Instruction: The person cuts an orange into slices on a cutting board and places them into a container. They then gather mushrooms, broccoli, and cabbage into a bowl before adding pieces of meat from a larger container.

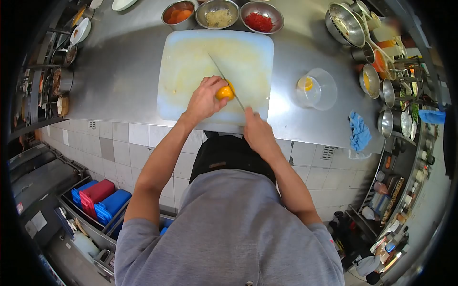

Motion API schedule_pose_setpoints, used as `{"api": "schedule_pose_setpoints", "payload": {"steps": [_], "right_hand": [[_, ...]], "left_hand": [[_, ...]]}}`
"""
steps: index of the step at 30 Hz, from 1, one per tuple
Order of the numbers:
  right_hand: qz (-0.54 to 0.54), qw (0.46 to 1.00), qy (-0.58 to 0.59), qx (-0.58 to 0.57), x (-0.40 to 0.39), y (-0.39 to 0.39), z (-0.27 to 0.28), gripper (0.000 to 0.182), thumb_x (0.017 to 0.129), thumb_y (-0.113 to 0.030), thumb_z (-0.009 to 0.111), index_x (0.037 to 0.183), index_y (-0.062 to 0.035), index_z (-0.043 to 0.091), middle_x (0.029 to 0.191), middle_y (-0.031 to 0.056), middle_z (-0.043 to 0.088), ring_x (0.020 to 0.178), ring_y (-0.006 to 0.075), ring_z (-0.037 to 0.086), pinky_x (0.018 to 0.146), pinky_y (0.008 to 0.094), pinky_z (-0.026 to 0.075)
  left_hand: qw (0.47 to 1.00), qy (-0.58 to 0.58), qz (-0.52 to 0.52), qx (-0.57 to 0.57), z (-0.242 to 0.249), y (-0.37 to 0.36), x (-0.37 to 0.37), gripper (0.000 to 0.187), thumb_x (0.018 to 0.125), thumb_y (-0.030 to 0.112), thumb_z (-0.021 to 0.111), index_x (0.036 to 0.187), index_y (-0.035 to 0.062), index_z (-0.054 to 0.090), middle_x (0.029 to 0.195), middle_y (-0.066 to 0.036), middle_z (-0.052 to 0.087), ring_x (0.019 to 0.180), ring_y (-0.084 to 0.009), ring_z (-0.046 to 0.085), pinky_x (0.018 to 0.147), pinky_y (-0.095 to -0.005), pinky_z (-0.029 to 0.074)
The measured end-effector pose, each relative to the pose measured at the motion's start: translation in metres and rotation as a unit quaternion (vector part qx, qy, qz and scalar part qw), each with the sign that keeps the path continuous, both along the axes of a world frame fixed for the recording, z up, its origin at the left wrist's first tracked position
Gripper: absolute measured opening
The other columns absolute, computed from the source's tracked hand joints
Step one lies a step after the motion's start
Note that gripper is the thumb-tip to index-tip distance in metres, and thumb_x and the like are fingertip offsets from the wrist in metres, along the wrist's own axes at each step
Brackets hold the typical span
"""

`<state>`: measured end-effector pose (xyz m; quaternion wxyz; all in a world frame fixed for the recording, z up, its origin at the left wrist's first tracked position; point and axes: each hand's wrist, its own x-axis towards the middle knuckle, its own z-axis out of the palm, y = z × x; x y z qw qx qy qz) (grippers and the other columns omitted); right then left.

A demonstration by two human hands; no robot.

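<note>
On the white cutting board (186,62) my left hand (205,97) grips a round, shiny yellow-orange piece of produce (225,92), fingers curled over its top and left side. A long-bladed knife (217,66) lies across the right side of the produce, its tip pointing to the far left. My right hand (260,131) is closed around the knife's handle at the board's near edge, and the handle is mostly hidden in the fist. To the right of the board stands a clear round container (324,90) with a yellow piece in it.
Behind the board, metal bowls hold orange pieces (179,15), pale shreds (218,18) and red strips (258,22). A blue cloth (359,130) lies at the front right of the steel counter (114,76). More bowls (344,25) crowd the right side.
</note>
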<state>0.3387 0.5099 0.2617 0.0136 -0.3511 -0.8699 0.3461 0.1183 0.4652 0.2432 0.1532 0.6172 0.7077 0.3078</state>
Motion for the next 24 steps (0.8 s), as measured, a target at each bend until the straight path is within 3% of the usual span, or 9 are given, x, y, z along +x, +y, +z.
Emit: {"api": "schedule_pose_setpoints", "payload": {"steps": [2, 4, 8, 15, 24], "right_hand": [[-0.004, 1.0, 0.009, -0.002, 0.049, -0.023, 0.011, 0.034, 0.088, -0.001, 0.054, 0.12, 0.0033, 0.042, 0.097, 0.0293, 0.059, 0.081, 0.0508, 0.06, 0.07, 0.0558, 0.05], [-0.024, 0.997, -0.064, -0.039, 0.089, -0.043, 0.031, 0.03, 0.087, 0.0, 0.055, 0.114, 0.0024, 0.042, 0.098, 0.0289, 0.059, 0.082, 0.0506, 0.06, 0.07, 0.0559, 0.05], [-0.032, 0.99, -0.097, -0.097, 0.144, -0.059, 0.04, 0.031, 0.087, -0.001, 0.056, 0.115, 0.001, 0.044, 0.096, 0.0271, 0.06, 0.079, 0.0492, 0.062, 0.068, 0.0559, 0.051], [-0.055, 0.995, -0.082, -0.025, 0.104, -0.053, 0.069, 0.02, 0.088, -0.001, 0.054, 0.104, -0.0007, 0.042, 0.09, 0.0254, 0.06, 0.073, 0.0493, 0.06, 0.063, 0.0574, 0.048], [-0.036, 0.993, -0.107, -0.013, 0.087, -0.048, 0.07, 0.025, 0.086, 0.0, 0.057, 0.107, 0.0004, 0.044, 0.091, 0.0257, 0.06, 0.073, 0.0496, 0.062, 0.063, 0.0551, 0.052]], "left_hand": [[1.0, -0.004, 0.006, -0.004, 0.0, -0.001, 0.001, 0.04, 0.072, 0.01, 0.078, 0.109, 0.0043, 0.065, 0.115, -0.011, 0.062, 0.105, -0.0332, 0.057, 0.092, -0.0407, 0.05], [1.0, -0.004, 0.009, 0.004, 0.0, -0.003, 0.001, 0.039, 0.073, 0.011, 0.078, 0.109, 0.0034, 0.065, 0.117, -0.011, 0.062, 0.107, -0.0327, 0.058, 0.093, -0.0402, 0.05], [0.999, -0.012, 0.012, 0.027, -0.003, -0.006, 0.001, 0.039, 0.073, 0.011, 0.077, 0.109, 0.0026, 0.065, 0.119, -0.011, 0.063, 0.109, -0.0325, 0.058, 0.094, -0.0399, 0.05], [1.0, -0.006, -0.002, 0.025, -0.002, -0.009, -0.002, 0.038, 0.074, 0.011, 0.077, 0.109, 0.0025, 0.066, 0.119, -0.012, 0.063, 0.109, -0.0325, 0.059, 0.095, -0.0396, 0.05], [1.0, -0.007, 0.002, 0.028, -0.003, -0.008, 0.0, 0.039, 0.074, 0.011, 0.077, 0.11, 0.0027, 0.066, 0.119, -0.013, 0.063, 0.108, -0.0327, 0.059, 0.094, -0.0397, 0.05]]}}
